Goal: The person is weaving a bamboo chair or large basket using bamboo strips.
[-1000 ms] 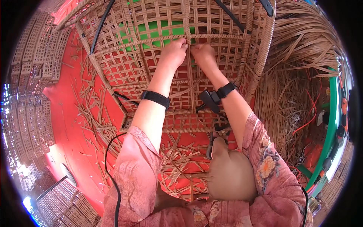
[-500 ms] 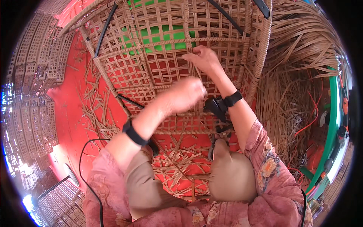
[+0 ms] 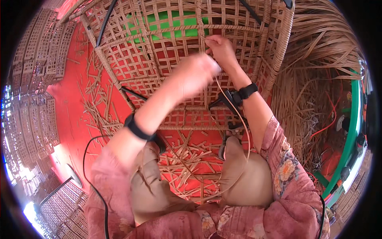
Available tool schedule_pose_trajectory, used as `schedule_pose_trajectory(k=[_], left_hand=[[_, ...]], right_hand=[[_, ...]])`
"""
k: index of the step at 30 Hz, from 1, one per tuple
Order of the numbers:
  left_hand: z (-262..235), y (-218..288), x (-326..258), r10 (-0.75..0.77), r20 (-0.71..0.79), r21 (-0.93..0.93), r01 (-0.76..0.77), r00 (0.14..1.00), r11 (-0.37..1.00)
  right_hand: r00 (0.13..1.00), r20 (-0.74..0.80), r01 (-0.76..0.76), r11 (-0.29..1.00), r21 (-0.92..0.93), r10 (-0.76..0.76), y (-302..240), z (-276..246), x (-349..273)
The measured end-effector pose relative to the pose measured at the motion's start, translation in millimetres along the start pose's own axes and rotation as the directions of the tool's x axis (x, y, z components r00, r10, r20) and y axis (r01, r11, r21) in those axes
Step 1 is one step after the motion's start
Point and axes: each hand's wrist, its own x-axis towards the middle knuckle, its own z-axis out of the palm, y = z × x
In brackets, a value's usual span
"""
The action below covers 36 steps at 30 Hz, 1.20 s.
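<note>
Before me leans a large woven basket-like frame (image 3: 171, 59) of brown strips, with open square mesh and wrapped ribs. My left hand (image 3: 197, 71), smeared by motion, is closed in front of its middle rib. A thin, pale strand (image 3: 246, 131) runs down from that hand and loops over my lap. Just right of the rib is my right hand (image 3: 223, 51), thumb and forefinger pinched close to the weave. What lies between those fingertips is too small to make out.
Cut strip scraps (image 3: 187, 159) litter the red floor (image 3: 71, 115). Long brown strips (image 3: 318, 40) are heaped at the right, beside a green edge (image 3: 350, 131). Stacks of woven pieces (image 3: 36, 119) stand at left. Something bright green (image 3: 171, 26) shows through the mesh.
Both hands have moved up, and the left also shifted slightly right, closer to the right hand. The pale strand now shows hanging from the left hand. The woven frame sits slightly higher in view.
</note>
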Motion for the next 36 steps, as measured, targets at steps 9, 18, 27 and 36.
schedule_pose_trajectory(k=[9, 18, 27, 36], left_hand=[[19.2, -94.3, 94.5, -0.188, -0.557, -0.531, -0.173, 0.809, 0.830], [23.9, -77.9, 86.5, -0.263, -0.532, -0.705, -0.249, 0.805, 0.665], [-16.2, -79.9, 82.3, -0.085, -0.136, -0.588, -0.012, 0.987, 0.809], [-38.4, -61.5, 78.4, -0.056, -0.217, 0.419, 0.145, 0.974, 0.896]], right_hand=[[0.991, 0.032, -0.136, 0.974, 0.184, 0.132, -10.9, 3.6, -8.3], [0.987, -0.071, -0.145, 0.989, -0.008, 0.144, -19.5, 1.9, -2.5], [0.867, 0.088, -0.498, 0.857, 0.128, 0.491, -7.5, -1.5, 8.0], [0.994, 0.027, -0.085, 0.891, -0.446, 0.109, -19.2, -0.5, 2.5]])
